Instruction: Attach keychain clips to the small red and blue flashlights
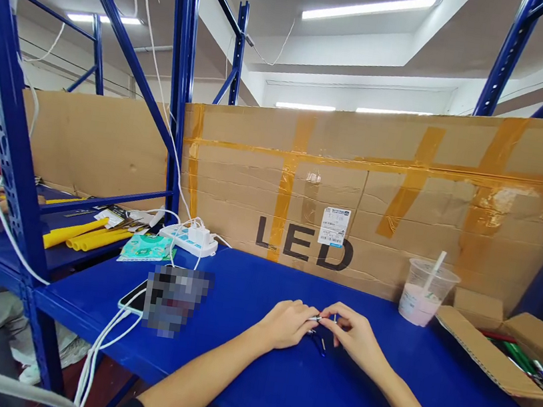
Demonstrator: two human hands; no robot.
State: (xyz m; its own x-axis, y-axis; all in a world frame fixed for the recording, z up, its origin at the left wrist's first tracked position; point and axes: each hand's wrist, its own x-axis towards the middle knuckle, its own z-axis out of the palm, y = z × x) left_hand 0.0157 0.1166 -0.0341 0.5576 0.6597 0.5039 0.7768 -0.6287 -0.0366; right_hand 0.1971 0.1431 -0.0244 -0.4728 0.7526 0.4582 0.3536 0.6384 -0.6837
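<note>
Above the blue tabletop [258, 296], my left hand [287, 324] and my right hand [351, 333] meet fingertip to fingertip. Between them is a small, slim silvery piece [316, 319], pinched by both; its exact kind is too small to make out. The fingers of each hand are closed on it and cover part of it. Just below the fingertips lies a small dark piece with a blue tip [320, 344], close to the tabletop. Whether it touches my left fingers, I cannot tell.
An open cardboard box [487, 355] with several pens stands at right, beside a plastic cup [425, 292] with a straw. At left are a phone [133, 297] with white cables, a power strip [190, 238] and a green packet [146, 248]. A cardboard wall [248, 187] closes the back.
</note>
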